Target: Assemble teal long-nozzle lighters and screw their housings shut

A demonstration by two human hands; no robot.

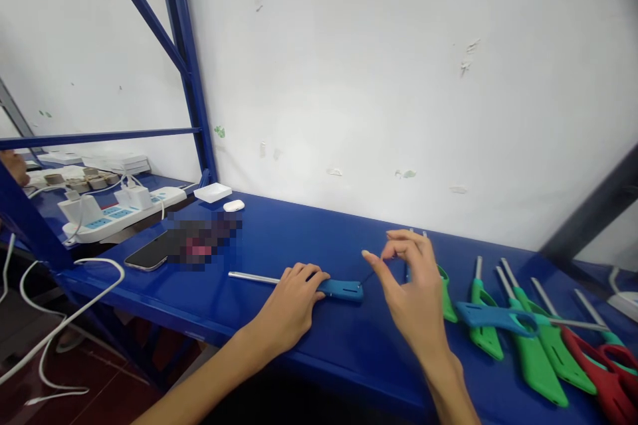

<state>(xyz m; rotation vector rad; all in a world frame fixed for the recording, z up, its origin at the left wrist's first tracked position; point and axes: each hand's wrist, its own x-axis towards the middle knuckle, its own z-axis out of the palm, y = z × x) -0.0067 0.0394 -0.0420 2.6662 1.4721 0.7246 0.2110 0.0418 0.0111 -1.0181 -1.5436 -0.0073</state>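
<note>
A blue long-necked lighter (343,289) lies on the blue table, its silver metal tube (254,277) pointing left. My left hand (298,292) is closed over its middle and presses it down, covering part of the handle. Just off the handle's right end, my right hand (411,272) is raised, thumb and fingers bent together in a pinch. Between them and the handle's end runs a thin, dark, wire-like piece (367,278), too fine to make out its kind. Behind the right hand, a green lighter (448,295) is partly hidden.
Right of my hands lie several lighters: green ones (541,368), a blue one (493,319) across them, red ones (593,362). At left are a phone (149,252), white case (234,206), small white tray (212,192), power strip (119,216) and white cable (74,309). Another person's hand (14,166) shows far left.
</note>
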